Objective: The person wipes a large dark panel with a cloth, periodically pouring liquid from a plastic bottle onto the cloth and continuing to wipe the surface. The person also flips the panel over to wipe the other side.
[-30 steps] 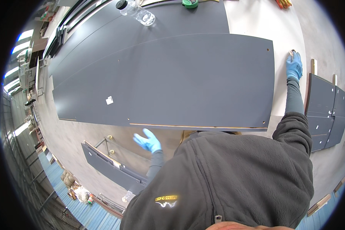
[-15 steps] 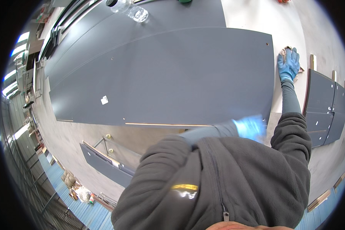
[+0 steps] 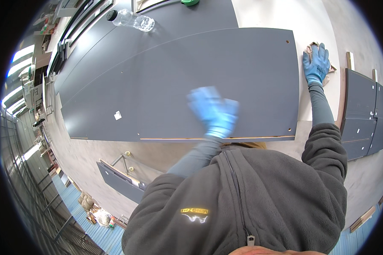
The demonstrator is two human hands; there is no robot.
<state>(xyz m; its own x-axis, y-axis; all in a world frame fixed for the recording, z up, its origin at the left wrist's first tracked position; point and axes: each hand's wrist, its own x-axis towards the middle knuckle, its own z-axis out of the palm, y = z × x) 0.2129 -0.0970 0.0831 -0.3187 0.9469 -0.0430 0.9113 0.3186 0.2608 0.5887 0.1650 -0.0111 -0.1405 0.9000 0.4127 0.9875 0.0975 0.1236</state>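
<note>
A large dark grey panel (image 3: pixel 166 85) lies flat before me, with a small white label (image 3: pixel 117 115) toward its left end. Over its near half, right of the middle, is my left hand (image 3: pixel 215 111) in a blue glove, smeared by motion. Its thumb stands apart from the fingers and nothing shows in it; whether it touches the panel I cannot tell. My right hand (image 3: pixel 315 68), also blue-gloved, rests with spread fingers on a crumpled, pale pinkish cloth (image 3: pixel 326 80). That cloth lies on the white surface (image 3: pixel 304 102) beyond the panel's right edge, partly hidden beneath the hand.
A clear bottle with a dark cap (image 3: pixel 134 21) lies on another grey panel (image 3: pixel 191 19) at the back, near a green round object (image 3: pixel 190 1). More grey panels (image 3: pixel 359 110) stand at the right. A wheeled cart (image 3: pixel 127 163) is at the lower left.
My left hand has swept leftward from near the panel's right front corner to over its surface. My right hand stays on the cloth, and the view has shifted slightly.
</note>
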